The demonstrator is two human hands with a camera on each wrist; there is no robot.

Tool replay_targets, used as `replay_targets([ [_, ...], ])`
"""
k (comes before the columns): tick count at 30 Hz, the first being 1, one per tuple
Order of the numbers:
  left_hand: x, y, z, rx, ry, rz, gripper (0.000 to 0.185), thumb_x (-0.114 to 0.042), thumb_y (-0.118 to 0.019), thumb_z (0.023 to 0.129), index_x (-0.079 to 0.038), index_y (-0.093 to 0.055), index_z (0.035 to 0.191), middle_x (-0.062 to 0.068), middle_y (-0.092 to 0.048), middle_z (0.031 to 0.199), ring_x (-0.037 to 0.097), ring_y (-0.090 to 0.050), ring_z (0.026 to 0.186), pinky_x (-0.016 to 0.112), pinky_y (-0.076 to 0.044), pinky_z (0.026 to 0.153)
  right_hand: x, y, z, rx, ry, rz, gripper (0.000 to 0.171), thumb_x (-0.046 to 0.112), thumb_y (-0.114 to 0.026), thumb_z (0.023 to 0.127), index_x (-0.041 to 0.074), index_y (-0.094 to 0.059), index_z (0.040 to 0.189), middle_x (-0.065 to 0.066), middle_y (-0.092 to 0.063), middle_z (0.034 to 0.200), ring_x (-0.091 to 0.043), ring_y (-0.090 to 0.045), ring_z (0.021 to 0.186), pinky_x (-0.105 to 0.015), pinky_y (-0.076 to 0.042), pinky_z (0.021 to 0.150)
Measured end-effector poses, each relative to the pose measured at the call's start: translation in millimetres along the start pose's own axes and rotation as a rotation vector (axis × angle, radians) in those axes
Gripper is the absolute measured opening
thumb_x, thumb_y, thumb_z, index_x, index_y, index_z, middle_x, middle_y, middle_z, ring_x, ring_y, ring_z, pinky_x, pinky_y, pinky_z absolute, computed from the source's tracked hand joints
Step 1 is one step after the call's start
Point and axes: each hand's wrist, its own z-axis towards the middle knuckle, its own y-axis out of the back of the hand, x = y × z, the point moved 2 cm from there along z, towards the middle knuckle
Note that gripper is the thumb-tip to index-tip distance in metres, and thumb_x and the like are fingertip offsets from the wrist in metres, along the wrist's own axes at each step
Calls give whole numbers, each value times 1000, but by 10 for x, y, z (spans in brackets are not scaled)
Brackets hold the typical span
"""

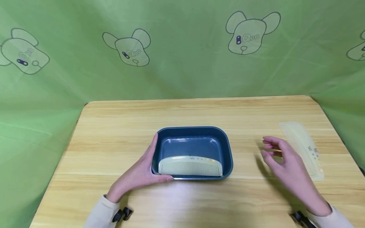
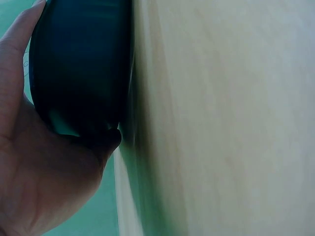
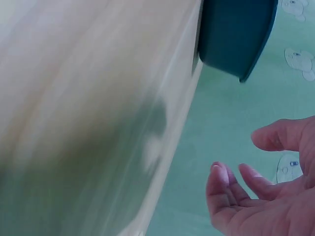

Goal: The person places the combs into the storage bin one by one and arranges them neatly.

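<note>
On my head view, the left hand (image 1: 142, 169) grasps the blue tray (image 1: 188, 147) by its near left corner, thumb along the near rim. Inside the tray, I locate one comb (image 1: 190, 167) along the near wall, teeth toward that rim. I read the right hand (image 1: 289, 163) as released: fingers loosely bent, holding nothing, above the wooden table (image 1: 199, 202). The second comb (image 1: 306, 148) lies on the table, near this hand

No text is legible, including the lettering (image 1: 250, 37) on the green curtain (image 1: 182, 76).
</note>
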Motion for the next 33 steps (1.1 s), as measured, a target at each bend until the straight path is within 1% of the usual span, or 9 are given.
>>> replay_targets([
  [11, 17, -2, 0, 1, 14, 0, 149, -54, -97, 80, -36, 17, 173, 4, 3, 181, 32, -14, 164, 59, -25, 126, -194, 253, -16, 55, -99, -53, 56, 5, -74, 104, -9, -50, 153, -31, -59, 139, 5, -52, 110, 1, -41, 85],
  [14, 22, -2, 3, 4, 10, 4, 149, -55, -97, 80, -35, 18, 173, 5, 4, 181, 33, -13, 164, 60, -24, 126, -240, 303, -20, 67, -127, -65, 57, 8, -72, 106, -10, -48, 154, -34, -58, 139, -18, -60, 116, 0, -42, 81],
  [18, 12, 7, -3, 2, 12, 3, 150, -55, -97, 79, -35, 17, 173, 5, 5, 181, 33, -12, 164, 60, -23, 127, -291, 344, -8, 70, -132, -75, 58, 9, -71, 106, -13, -46, 154, -38, -53, 141, -51, -54, 117, 1, -37, 81],
  [23, 4, 11, -5, 8, 8, 0, 149, -53, -97, 80, -34, 17, 174, 5, 5, 181, 33, -11, 164, 59, -23, 127, -338, 384, 19, 58, -134, -79, 62, 3, -70, 105, -19, -40, 154, -42, -49, 139, -51, -50, 117, 3, -33, 81],
  [27, -1, 5, -2, 10, 3, 2, 150, -54, -98, 80, -34, 18, 173, 5, 6, 181, 32, -10, 164, 58, -22, 127, -376, 438, 35, 91, -158, -83, 67, 2, -69, 105, -25, -32, 154, -49, -45, 137, -63, -50, 116, 3, -32, 79],
  [28, 1, 4, 1, 9, 3, 1, 150, -54, -98, 79, -34, 18, 173, 4, 6, 181, 31, -11, 164, 58, -22, 127, -388, 453, 35, 101, -165, -93, 68, 3, -69, 106, -26, -30, 154, -50, -45, 137, -65, -49, 117, 3, -32, 81],
  [30, 5, 3, 6, 9, -5, -4, 150, -53, -98, 79, -34, 18, 173, 4, 5, 181, 31, -11, 164, 58, -23, 127, -409, 473, 31, 115, -180, -109, 70, 6, -67, 107, -27, -28, 155, -51, -43, 137, -67, -47, 119, -8, -41, 100],
  [31, 9, 3, 8, 10, -6, -9, 150, -53, -98, 79, -34, 18, 173, 4, 4, 181, 30, -12, 164, 58, -23, 127, -424, 481, 28, 118, -188, -118, 70, 7, -67, 108, -27, -28, 155, -51, -44, 137, -67, -46, 120, -7, -39, 103],
  [33, 16, 2, 9, 11, -4, -8, 150, -53, -98, 80, -35, 19, 173, 3, 4, 181, 29, -12, 164, 58, -23, 127, -451, 489, 20, 118, -216, -135, 70, 12, -65, 110, -25, -27, 156, -49, -45, 139, -66, -46, 123, -34, -40, 120],
])
